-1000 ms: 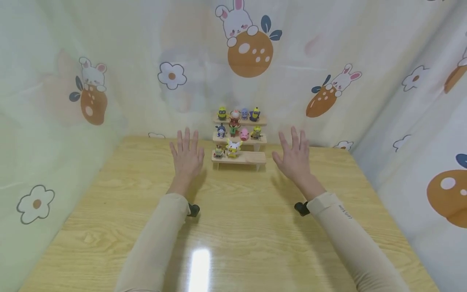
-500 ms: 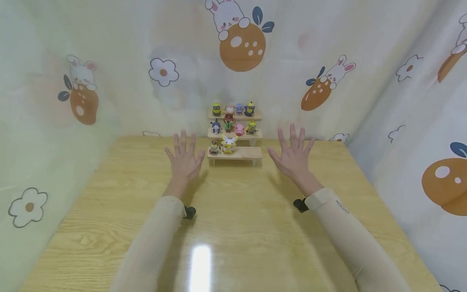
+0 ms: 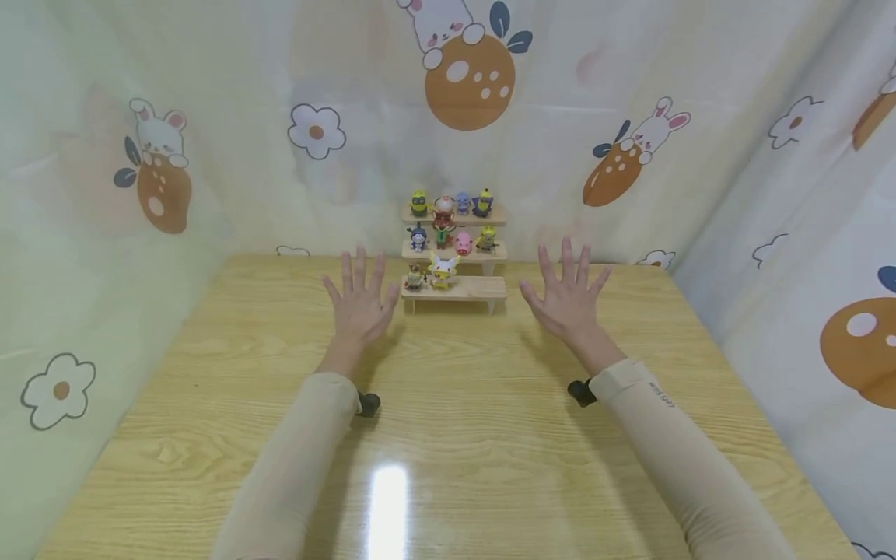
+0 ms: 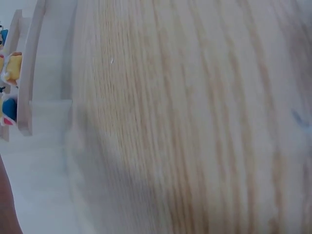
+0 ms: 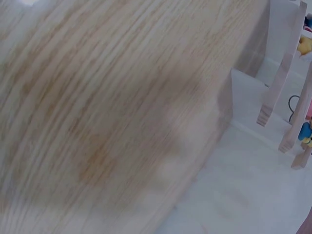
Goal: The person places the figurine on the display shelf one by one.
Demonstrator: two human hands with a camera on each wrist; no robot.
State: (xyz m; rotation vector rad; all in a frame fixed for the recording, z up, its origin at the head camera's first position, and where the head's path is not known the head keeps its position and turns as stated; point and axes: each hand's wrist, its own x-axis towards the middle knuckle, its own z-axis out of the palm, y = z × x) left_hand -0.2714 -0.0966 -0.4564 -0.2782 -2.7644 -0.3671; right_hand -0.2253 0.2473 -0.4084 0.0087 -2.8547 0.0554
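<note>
My left hand is held to the left of a small three-step wooden display stand, fingers spread and holding nothing. On the other side, my right hand is likewise spread, with nothing in it. Several toy figures stand on the steps. On the front step, at its left, are a small figure and a white-and-yellow figure. The middle step carries a pink pig, a dark-blue figure and a fox, among others. A yellow figure stands at the top left.
The stand is at the back of a wood-grain table, against a curtain printed with rabbits and flowers. The curtain also hangs along both sides. A black wrist camera sits at the left cuff and another black camera at the right.
The head view shifts slightly, so the stand and curtain prints sit a little higher in it. Both hands stay beside the stand, their fingers slightly more spread.
</note>
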